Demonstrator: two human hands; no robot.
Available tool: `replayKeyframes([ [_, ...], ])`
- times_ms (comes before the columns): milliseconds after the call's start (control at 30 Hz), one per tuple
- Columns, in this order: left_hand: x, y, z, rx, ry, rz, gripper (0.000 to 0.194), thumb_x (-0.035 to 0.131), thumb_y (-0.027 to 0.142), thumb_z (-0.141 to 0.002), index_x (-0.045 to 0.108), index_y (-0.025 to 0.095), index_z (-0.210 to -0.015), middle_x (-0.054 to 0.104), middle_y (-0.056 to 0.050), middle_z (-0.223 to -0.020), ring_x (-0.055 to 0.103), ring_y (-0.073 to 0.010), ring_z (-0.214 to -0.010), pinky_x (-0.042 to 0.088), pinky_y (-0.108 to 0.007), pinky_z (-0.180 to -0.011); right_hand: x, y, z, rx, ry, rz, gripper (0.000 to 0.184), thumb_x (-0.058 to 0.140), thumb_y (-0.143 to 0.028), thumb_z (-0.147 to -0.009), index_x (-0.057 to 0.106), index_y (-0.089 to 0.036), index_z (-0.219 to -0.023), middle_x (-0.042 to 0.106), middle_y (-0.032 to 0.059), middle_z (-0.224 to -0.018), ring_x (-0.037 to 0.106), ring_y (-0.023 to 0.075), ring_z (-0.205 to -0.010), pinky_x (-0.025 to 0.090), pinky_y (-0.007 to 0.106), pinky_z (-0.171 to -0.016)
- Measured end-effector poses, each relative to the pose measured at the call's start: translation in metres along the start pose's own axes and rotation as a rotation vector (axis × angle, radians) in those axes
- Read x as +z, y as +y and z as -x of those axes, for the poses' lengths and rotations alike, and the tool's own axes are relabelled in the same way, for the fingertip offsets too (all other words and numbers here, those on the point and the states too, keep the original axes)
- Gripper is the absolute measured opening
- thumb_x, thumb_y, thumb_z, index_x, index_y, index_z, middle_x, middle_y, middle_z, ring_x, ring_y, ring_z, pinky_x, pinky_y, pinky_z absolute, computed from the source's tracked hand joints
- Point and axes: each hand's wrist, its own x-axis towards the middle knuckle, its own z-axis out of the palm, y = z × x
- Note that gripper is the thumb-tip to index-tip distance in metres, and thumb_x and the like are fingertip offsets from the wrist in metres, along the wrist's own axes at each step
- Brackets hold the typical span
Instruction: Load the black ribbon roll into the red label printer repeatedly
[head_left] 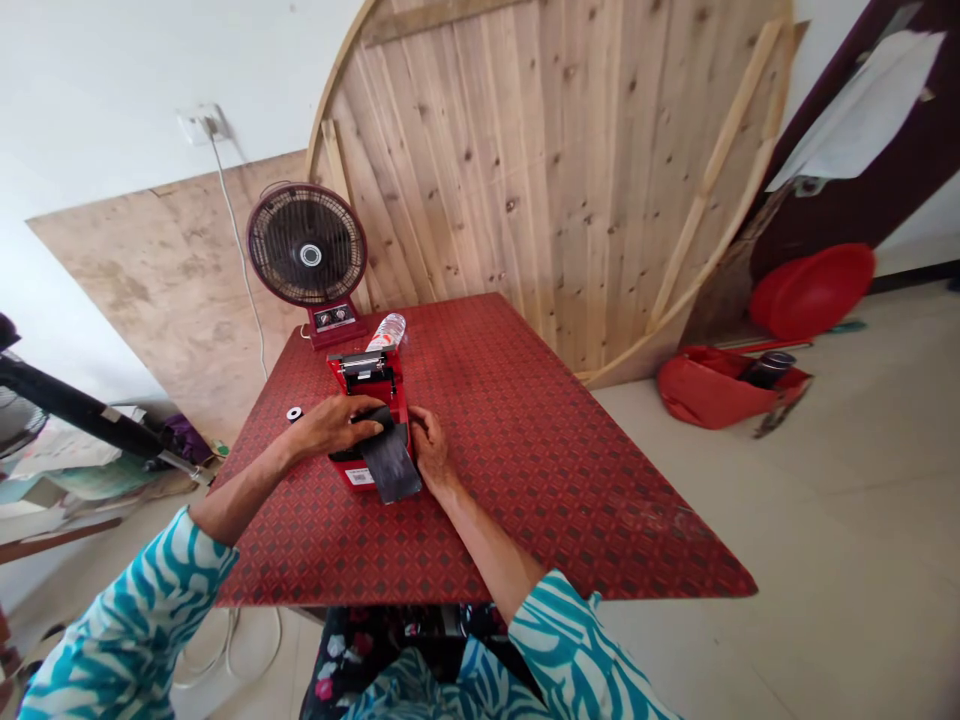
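Observation:
A red label printer point(398, 366) stands on the table with its lid raised. A wide black ribbon point(393, 468) comes out of it and hangs over the front, beside a white sticker. My left hand point(334, 425) reaches over the printer from the left, with its fingers closed on the ribbon at the opening. Along the printer's right side, my right hand point(433, 450) grips the body, its fingers curled at the edge. Part of the printer's inside is hidden by my left hand. A small spool with a white end point(295, 413) is just left of my left wrist.
The table point(540, 450) has a red patterned cover. Behind the printer are a clear plastic bottle point(388, 330) lying down and a dark red fan point(309, 255). A large round wooden board point(540, 150) leans on the wall. A red bag point(694, 390) sits on the floor at right.

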Motion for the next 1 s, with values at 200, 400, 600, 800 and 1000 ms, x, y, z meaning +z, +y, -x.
replayKeyframes([
  [200,-0.008,-0.012,-0.018,-0.010,-0.115,-0.022,0.032,0.063,0.030,-0.076,0.071,0.021,-0.106,0.074,-0.005,-0.102,0.066,-0.0232,-0.091,0.047,-0.028,-0.079,0.002,0.000,0.000,0.032,0.009,-0.018,0.031,0.045,-0.031,-0.082,0.063,-0.024,-0.106,0.065,0.0046,-0.109,0.058,0.0196,-0.108,0.042,0.038,-0.101],
  [400,0.001,-0.016,-0.033,0.024,-0.148,-0.034,0.034,0.063,0.020,-0.071,0.071,0.021,-0.103,0.073,-0.004,-0.103,0.064,-0.0228,-0.097,0.045,-0.028,-0.086,0.003,0.001,0.000,0.041,0.018,-0.016,0.031,0.044,-0.032,-0.082,0.063,-0.021,-0.104,0.065,0.0065,-0.107,0.058,0.0209,-0.106,0.042,0.040,-0.100],
  [600,-0.001,-0.025,-0.042,0.019,-0.251,0.094,0.030,0.066,0.020,-0.066,0.073,0.021,-0.095,0.074,-0.001,-0.091,0.066,-0.0194,-0.086,0.047,-0.025,-0.078,0.001,0.002,0.001,0.044,0.030,-0.015,0.030,0.046,-0.032,-0.082,0.064,-0.023,-0.104,0.066,0.0050,-0.108,0.058,0.0196,-0.106,0.042,0.039,-0.100],
  [800,-0.004,-0.030,-0.043,0.003,-0.251,0.059,0.024,0.068,0.022,-0.066,0.073,0.020,-0.089,0.073,-0.002,-0.081,0.066,-0.0177,-0.075,0.047,-0.022,-0.067,0.001,0.004,0.002,0.056,0.023,-0.030,0.030,0.048,-0.033,-0.082,0.064,-0.023,-0.105,0.066,0.0052,-0.109,0.059,0.0201,-0.105,0.043,0.039,-0.099],
  [1000,-0.019,-0.020,-0.038,0.018,-0.172,0.090,0.026,0.070,0.018,-0.064,0.072,0.021,-0.090,0.072,-0.002,-0.083,0.065,-0.0179,-0.078,0.047,-0.024,-0.071,0.000,0.002,0.002,0.067,0.013,-0.028,0.031,0.047,-0.033,-0.083,0.063,-0.022,-0.107,0.066,0.0062,-0.112,0.058,0.0200,-0.108,0.043,0.039,-0.101],
])
